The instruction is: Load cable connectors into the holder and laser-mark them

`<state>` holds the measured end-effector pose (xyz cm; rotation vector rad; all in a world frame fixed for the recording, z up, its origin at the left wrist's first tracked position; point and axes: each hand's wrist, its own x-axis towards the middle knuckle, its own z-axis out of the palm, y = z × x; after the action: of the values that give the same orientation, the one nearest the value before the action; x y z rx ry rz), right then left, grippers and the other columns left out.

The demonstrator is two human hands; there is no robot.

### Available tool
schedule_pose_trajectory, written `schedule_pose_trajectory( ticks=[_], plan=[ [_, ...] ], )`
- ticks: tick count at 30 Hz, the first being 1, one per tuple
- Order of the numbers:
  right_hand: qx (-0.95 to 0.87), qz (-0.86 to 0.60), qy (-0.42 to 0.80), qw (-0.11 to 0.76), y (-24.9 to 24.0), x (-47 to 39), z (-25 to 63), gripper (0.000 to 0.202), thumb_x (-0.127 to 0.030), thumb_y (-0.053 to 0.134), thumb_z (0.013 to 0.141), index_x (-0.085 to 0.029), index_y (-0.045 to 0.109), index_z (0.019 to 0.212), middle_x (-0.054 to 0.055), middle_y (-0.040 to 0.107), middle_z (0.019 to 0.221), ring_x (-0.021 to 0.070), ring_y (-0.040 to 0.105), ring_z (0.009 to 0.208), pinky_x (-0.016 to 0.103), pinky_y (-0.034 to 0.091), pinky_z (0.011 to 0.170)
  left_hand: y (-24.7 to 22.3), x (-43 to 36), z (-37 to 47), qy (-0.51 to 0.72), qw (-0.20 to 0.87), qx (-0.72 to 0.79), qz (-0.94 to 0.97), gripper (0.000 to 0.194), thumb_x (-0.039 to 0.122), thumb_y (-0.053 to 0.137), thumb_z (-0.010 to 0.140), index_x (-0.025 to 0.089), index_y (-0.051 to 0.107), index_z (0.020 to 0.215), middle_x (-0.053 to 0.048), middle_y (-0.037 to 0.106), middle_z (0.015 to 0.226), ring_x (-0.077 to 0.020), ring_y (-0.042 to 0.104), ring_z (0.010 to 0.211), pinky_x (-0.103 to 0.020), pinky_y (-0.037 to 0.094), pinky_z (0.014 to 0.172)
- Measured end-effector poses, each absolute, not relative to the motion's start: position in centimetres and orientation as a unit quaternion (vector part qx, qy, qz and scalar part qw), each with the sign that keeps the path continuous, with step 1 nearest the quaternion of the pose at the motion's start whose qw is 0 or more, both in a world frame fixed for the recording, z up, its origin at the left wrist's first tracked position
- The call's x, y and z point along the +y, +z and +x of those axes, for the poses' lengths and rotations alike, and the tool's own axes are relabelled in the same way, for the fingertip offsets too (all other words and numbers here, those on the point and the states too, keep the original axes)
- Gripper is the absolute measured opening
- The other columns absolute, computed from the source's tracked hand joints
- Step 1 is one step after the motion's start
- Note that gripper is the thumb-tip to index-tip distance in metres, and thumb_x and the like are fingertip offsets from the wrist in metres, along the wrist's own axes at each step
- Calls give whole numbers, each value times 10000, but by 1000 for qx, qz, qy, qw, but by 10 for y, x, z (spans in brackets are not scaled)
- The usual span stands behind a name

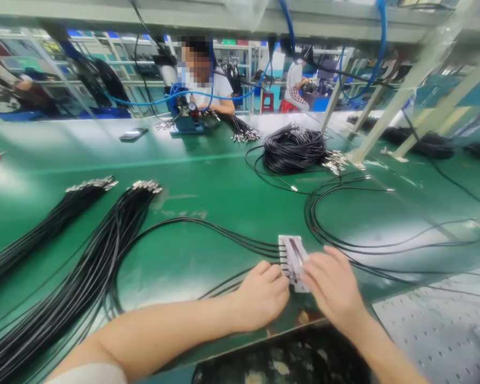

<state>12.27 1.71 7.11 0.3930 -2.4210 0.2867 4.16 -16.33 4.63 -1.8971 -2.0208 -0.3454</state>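
Note:
A small pale metal block [300, 242] with a row of slots lies on the green bench. Several black cables [228, 233] run into its left side. My left hand [266, 293] is at the block's near left corner, fingers curled down on a black cable where it enters; the fingertips are hidden. At the block's right side is my right hand [334, 280], slightly blurred. Its fingers are bent and drawn together over the slots, and whatever lies between them is hidden.
Two bundles of black cables [116, 229] with metal ends lie to the left. A coiled bundle [294, 149] and loose cables [316, 213] lie beyond my right hand. Across the bench [208, 181], a person [224, 88] sits behind a blue machine [186, 128]. A phone [133, 135] lies nearby. Slanted posts [388, 112] stand right.

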Motion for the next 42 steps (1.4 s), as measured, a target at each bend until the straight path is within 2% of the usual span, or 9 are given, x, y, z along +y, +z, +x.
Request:
schedule_pose_trajectory(
  ticks=[4,10,13,18,20,24,29,36,42],
  plan=[
    [-904,58,150,397,97,30,59,132,-219,494,868,-187,576,967,46,642,879,170,578,845,347,421,837,48,-163,42,-126,156,-718,-666,188,145,406,866,148,482,694,-45,491,738,-178,416,761,-345,274,637],
    [-957,-80,194,202,74,43,-29,312,-274,339,907,-114,596,983,135,577,1042,241,515,1001,396,390,880,49,-163,40,-141,158,-711,-670,192,132,382,862,144,479,697,-43,483,726,-180,411,755,-341,259,624],
    [-961,-79,205,169,50,44,-36,321,-273,343,888,-118,617,953,143,573,1070,260,499,1038,431,382,906,48,-164,39,-141,151,-711,-672,189,137,381,863,145,481,703,-45,484,727,-182,414,755,-341,262,621],
    [-952,-68,249,168,45,48,10,388,-297,297,899,-142,524,1172,113,493,1250,198,430,1186,378,343,1006,49,-162,37,-157,85,-727,-663,162,176,427,864,152,501,722,-48,536,809,-195,440,829,-342,323,676],
    [-948,-40,283,141,51,50,41,433,-371,408,859,-173,477,1238,93,451,1312,201,394,1233,386,320,1036,54,-162,30,-201,28,-741,-641,148,240,479,857,158,526,743,-51,558,909,-197,445,898,-340,364,744],
    [-953,-16,304,18,56,46,92,922,-482,662,639,-180,241,1401,124,288,1437,269,276,1312,458,266,1063,67,-164,3,-275,-31,-782,-559,173,234,531,823,175,538,986,-66,534,1092,-180,451,991,-337,392,862],
    [-966,-5,252,-58,57,38,102,1185,-501,730,489,-128,116,1431,162,144,1481,276,139,1356,448,178,1096,75,-166,-27,-138,-60,-847,-509,399,252,567,783,191,458,1162,-75,508,1153,-228,448,1059,-393,384,893],
    [-972,-11,217,-91,66,35,92,1186,-495,744,440,-101,183,1408,191,183,1460,296,137,1352,443,171,1083,90,-139,-35,-37,-185,-825,-532,235,272,592,751,159,526,947,-65,573,942,-202,536,848,-297,429,735],
    [-979,-2,190,-68,70,32,88,1154,-469,775,371,-191,262,1367,167,292,1398,341,258,1287,499,226,1013,106,-117,-42,-32,-310,-808,-500,108,177,575,661,169,473,624,-24,576,690,-168,543,690,-254,418,630]
  ],
)
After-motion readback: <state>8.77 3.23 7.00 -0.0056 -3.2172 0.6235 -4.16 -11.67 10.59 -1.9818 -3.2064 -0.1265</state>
